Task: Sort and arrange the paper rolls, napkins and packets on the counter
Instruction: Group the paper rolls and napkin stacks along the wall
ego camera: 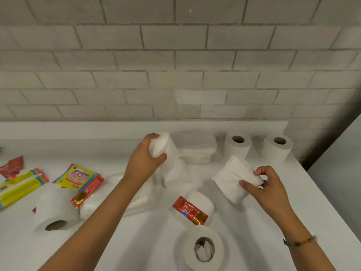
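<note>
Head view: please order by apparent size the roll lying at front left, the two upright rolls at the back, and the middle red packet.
1. roll lying at front left, largest, though it is also nearer the camera.
2. left upright roll and right upright roll: they look alike, so not ranked.
3. middle red packet, smallest.

Light: bright, even, soft indoor wash.
Glare: white table (254, 241) nearly blown out, paper edges lost.
Shadows: faint, soft-edged, beside the upright rolls (237, 148).
Focus: soft throughout.
Edges: brick wall (175, 55) bows, wide-angle.
</note>
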A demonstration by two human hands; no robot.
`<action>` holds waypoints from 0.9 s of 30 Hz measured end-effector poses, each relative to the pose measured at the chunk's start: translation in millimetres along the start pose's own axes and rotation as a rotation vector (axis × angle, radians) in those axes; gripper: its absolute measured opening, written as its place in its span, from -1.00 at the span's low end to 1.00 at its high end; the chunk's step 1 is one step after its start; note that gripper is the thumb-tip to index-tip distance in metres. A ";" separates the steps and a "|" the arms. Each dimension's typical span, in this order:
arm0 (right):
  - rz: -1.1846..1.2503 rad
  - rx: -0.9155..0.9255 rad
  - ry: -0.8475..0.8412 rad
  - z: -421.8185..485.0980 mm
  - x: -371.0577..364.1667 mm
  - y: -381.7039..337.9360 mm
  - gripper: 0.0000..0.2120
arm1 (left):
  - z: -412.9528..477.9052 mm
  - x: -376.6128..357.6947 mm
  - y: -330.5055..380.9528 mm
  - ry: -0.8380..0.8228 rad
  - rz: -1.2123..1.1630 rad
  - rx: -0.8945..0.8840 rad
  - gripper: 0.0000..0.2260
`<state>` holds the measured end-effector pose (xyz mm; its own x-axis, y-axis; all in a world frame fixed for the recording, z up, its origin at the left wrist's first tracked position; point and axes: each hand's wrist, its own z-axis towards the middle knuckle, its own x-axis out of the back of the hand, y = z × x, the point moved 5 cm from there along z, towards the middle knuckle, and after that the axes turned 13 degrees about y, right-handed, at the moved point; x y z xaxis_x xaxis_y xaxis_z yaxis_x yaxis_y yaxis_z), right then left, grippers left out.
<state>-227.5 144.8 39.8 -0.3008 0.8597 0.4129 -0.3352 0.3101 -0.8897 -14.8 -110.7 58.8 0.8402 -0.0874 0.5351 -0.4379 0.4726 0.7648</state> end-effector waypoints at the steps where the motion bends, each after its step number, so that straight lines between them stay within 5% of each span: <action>1: 0.003 0.011 -0.008 -3.9 -14.0 -11.7 -0.65 | 13.5 21.4 -17.3 0.042 0.011 0.006 -0.53; 7: -0.012 0.006 0.036 -32.5 -84.7 -66.7 -0.67 | 91.4 102.7 -122.5 0.136 0.157 0.059 -0.51; 13: -0.002 -0.064 0.113 -78.5 -134.6 -92.0 -0.66 | 149.0 104.9 -202.9 -0.012 0.259 0.107 -0.48; 27: -0.050 -0.177 0.239 -126.0 -131.4 -88.7 -0.68 | 142.3 47.0 -235.3 -0.154 0.371 0.129 -0.43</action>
<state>-45.7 55.5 39.9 -0.0623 0.9062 0.4183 -0.1769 0.4025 -0.8982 82.2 -350.8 -45.0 0.5646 -0.0661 0.8227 -0.7467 0.3837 0.5433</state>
